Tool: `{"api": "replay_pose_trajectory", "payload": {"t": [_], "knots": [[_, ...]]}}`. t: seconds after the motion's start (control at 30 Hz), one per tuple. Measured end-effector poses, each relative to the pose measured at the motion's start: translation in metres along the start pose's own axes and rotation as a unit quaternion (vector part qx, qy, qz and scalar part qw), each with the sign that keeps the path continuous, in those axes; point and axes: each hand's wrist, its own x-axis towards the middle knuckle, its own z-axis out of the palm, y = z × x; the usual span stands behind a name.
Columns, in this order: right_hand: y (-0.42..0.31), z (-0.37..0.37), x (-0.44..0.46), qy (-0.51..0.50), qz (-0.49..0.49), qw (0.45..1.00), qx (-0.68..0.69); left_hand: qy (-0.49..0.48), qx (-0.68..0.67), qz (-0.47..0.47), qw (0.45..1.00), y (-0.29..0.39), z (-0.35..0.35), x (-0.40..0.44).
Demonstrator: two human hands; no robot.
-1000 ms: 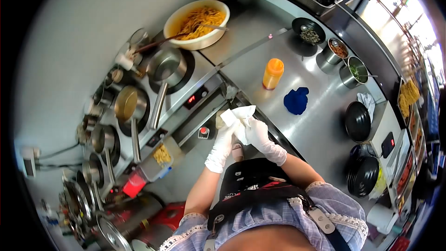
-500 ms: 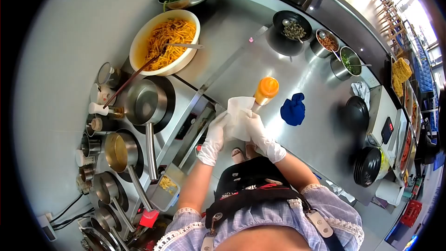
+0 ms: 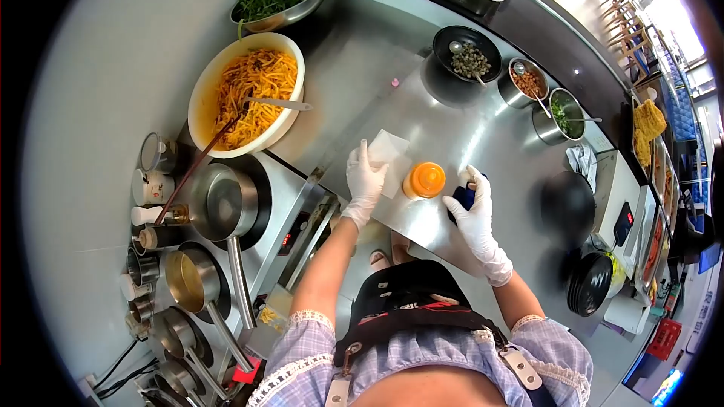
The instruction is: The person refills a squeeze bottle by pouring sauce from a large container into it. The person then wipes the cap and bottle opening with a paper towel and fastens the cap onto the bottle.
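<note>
My left hand (image 3: 366,181), in a white glove, holds a thin white sheet (image 3: 389,146), which looks like paper or a wipe, at the counter's front edge. To its right stands a squeeze bottle with an orange top (image 3: 427,179). My right hand (image 3: 477,215), also gloved, reaches over a dark blue cloth (image 3: 464,197). Thumb and fingers are spread around the cloth, and the hand covers much of it.
A white bowl of orange strips (image 3: 299,98) and a bowl of greens (image 3: 280,24) stand at the left. Several pans, including a saucepan (image 3: 221,200), line the left side. A black bowl (image 3: 494,68), steel pots (image 3: 513,95) and stacked black dishes (image 3: 590,285) are at the right.
My right hand has let go of the white sheet and moved right to the blue cloth. The sheet stays with my left hand, which has shifted slightly. The view has tilted a little.
</note>
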Motion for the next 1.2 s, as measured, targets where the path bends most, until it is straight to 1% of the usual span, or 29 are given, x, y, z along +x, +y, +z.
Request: {"api": "replay_pose_trajectory", "payload": {"t": [0.03,0.07,0.1,0.13,0.2,0.27,0.3,0.33,0.4,0.43,0.5,0.53,0.6,0.63,0.67,0.7,0.73,0.8,0.83,0.9,0.93,1.0,1.03,1.1,1.13,1.2], "knots": [[-0.008,0.002,0.004,-0.005,-0.042,0.999,-0.02,-0.029,0.038,0.01,0.999,0.009,-0.01,-0.001],[-0.013,0.005,0.006,-0.011,-0.082,0.996,-0.041,-0.032,0.038,0.007,0.999,0.013,-0.017,-0.004],[-0.008,0.009,0.009,-0.024,-0.118,0.991,-0.059,0.021,0.052,0.055,0.997,0.016,-0.022,-0.007],[-0.006,0.014,0.01,-0.033,-0.117,0.991,-0.063,0.075,0.066,0.105,0.989,0.019,-0.029,-0.01],[-0.018,0.019,0.012,-0.048,-0.11,0.989,-0.081,0.087,0.048,0.097,0.99,0.03,-0.041,-0.027],[-0.02,0.025,0.014,-0.043,-0.119,0.988,-0.09,0.094,-0.055,0.132,0.985,0.049,-0.051,-0.047],[-0.021,0.027,0.016,-0.038,-0.132,0.986,-0.098,-0.025,-0.085,0.126,0.988,0.068,-0.061,-0.046],[-0.022,0.029,0.016,-0.04,-0.133,0.985,-0.1,-0.025,-0.087,0.124,0.988,0.07,-0.052,-0.051],[-0.024,0.034,0.017,0.0,-0.144,0.98,-0.135,0.008,-0.032,0.198,0.98,0.072,-0.027,-0.065],[-0.023,0.036,0.018,-0.004,-0.147,0.98,-0.136,0.012,-0.033,0.195,0.98,0.075,-0.014,-0.066],[-0.022,0.038,0.017,0.012,-0.155,0.977,-0.149,0.004,-0.082,0.107,0.991,0.085,0.003,-0.065],[-0.022,0.037,0.016,0.009,-0.159,0.976,-0.149,0.008,-0.083,0.104,0.991,0.087,0.006,-0.065],[-0.021,0.034,0.017,0.002,-0.145,0.98,-0.136,-0.002,-0.086,0.096,0.992,0.094,0.004,-0.062],[-0.02,0.03,0.018,-0.018,-0.144,0.981,-0.127,0.0,-0.086,0.095,0.992,0.09,0.005,-0.061],[-0.018,0.026,0.021,-0.018,-0.145,0.981,-0.127,-0.004,-0.109,0.13,0.986,0.086,0.006,-0.059],[-0.016,0.022,0.023,-0.053,-0.131,0.985,-0.096,-0.011,-0.132,0.166,0.977,0.083,0.008,-0.058],[-0.014,0.018,0.024,-0.087,-0.116,0.987,-0.065,-0.014,-0.134,0.168,0.976,0.078,0.008,-0.057],[-0.013,0.011,0.026,-0.099,-0.105,0.988,-0.054,-0.098,-0.18,0.173,0.963,0.08,-0.003,-0.05],[-0.011,0.009,0.028,-0.106,-0.092,0.99,-0.03,-0.1,-0.18,0.175,0.963,0.085,-0.006,-0.049],[-0.012,0.007,0.028,-0.114,-0.08,0.99,-0.005,-0.069,-0.082,0.217,0.97,0.096,-0.017,-0.046],[-0.015,0.007,0.027,-0.11,-0.075,0.991,-0.011,-0.068,-0.081,0.217,0.97,0.096,-0.015,-0.047],[-0.017,0.006,0.027,-0.108,-0.072,0.991,-0.018,-0.101,-0.094,0.114,0.984,0.097,-0.007,-0.052],[-0.015,0.005,0.027,-0.105,-0.062,0.993,-0.005,-0.1,-0.095,0.113,0.984,0.096,-0.004,-0.052],[-0.016,0.001,0.029,-0.102,-0.054,0.993,0.006,-0.1,-0.22,0.142,0.96,0.095,-0.003,-0.052],[-0.018,-0.001,0.03,-0.111,-0.036,0.993,0.023,-0.099,-0.22,0.142,0.96,0.094,-0.003,-0.05],[-0.022,-0.003,0.032,-0.121,-0.02,0.992,0.041,-0.113,-0.271,0.194,0.936,0.099,-0.009,-0.044]]}}
